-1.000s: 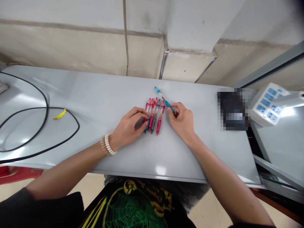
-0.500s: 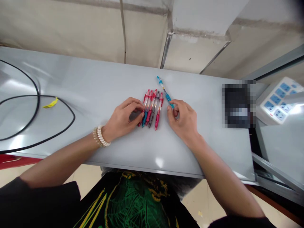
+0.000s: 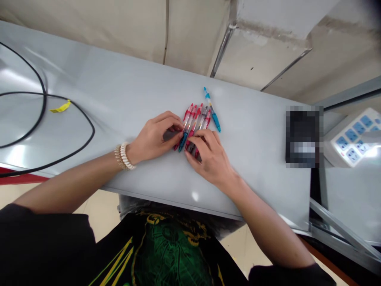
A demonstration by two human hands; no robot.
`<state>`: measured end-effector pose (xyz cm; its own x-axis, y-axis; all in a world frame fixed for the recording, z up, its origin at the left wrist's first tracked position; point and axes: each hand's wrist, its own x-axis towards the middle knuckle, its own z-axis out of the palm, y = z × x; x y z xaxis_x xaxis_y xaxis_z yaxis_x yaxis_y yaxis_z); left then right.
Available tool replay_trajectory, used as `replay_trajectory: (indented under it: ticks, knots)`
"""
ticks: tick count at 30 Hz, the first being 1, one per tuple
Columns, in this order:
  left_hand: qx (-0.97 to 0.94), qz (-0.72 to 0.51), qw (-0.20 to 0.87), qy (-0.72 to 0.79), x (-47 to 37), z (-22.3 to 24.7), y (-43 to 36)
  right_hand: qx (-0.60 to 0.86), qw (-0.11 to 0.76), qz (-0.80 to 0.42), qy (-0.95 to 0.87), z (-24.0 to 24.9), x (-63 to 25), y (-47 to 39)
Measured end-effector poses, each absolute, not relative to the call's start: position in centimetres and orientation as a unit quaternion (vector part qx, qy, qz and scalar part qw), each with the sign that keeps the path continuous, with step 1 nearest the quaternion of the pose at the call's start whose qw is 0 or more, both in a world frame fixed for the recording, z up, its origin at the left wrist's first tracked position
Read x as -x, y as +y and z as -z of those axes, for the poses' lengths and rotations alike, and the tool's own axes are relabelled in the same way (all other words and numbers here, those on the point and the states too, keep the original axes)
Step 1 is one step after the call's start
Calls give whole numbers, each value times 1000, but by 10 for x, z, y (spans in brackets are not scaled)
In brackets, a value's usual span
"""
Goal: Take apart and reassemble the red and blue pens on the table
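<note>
Several click pens lie side by side in a row, with red pens [image 3: 188, 113], a dark grey pen [image 3: 204, 113] and one pen with a teal grip [image 3: 183, 141] among them. My left hand [image 3: 156, 137] is closed at the row's left side, thumb and fingers on the leftmost pens. From the right, my right hand [image 3: 211, 159] reaches over the lower ends, its thumb and fingers closed on pens there and covering parts of them. A separate blue pen [image 3: 214, 119] lies tilted on the table, just beyond my right hand and apart from the row.
The grey table [image 3: 119, 91] runs along a wall. A looped black cable [image 3: 89, 119] with a yellow tag [image 3: 60, 107] lies on the left. At the right end are a blurred dark object [image 3: 302, 127] and a white power strip [image 3: 348, 139] with blue sockets.
My right hand has let go of the blue pen and moved left onto the row of pens. My left hand stays at the row's left side. The camera view has tilted slightly.
</note>
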<state>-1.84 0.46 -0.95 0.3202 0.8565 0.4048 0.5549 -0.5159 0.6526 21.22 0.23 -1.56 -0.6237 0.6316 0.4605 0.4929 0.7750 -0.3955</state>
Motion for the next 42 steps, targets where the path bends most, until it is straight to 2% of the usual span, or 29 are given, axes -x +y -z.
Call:
replay_trajectory:
  ticks: [8, 15, 21, 28, 31, 34, 42]
  knots:
    - [-772, -404, 218, 440, 20, 13, 6, 271, 243, -69, -929, 14, -207, 2]
    - [-747, -404, 249, 466, 20, 11, 5, 242, 226, 12, -943, 12, -211, 4]
    - [-735, -416, 257, 470, 18, 12, 3, 205, 177, 93, -958, 4, -204, 2]
    - [-715, -424, 282, 478, 16, 14, 3, 133, 193, 161, -959, 6, -199, 2]
    - [-705, -431, 301, 476, 17, 16, 4, 113, 166, 150, -968, 5, -198, 2]
    - [-698, -435, 311, 477, 18, 17, 5, 125, 143, 78, -979, 5, -196, 1]
    - [-704, -426, 298, 483, 19, 21, 8, 220, 173, 46, -959, 13, -197, 6]
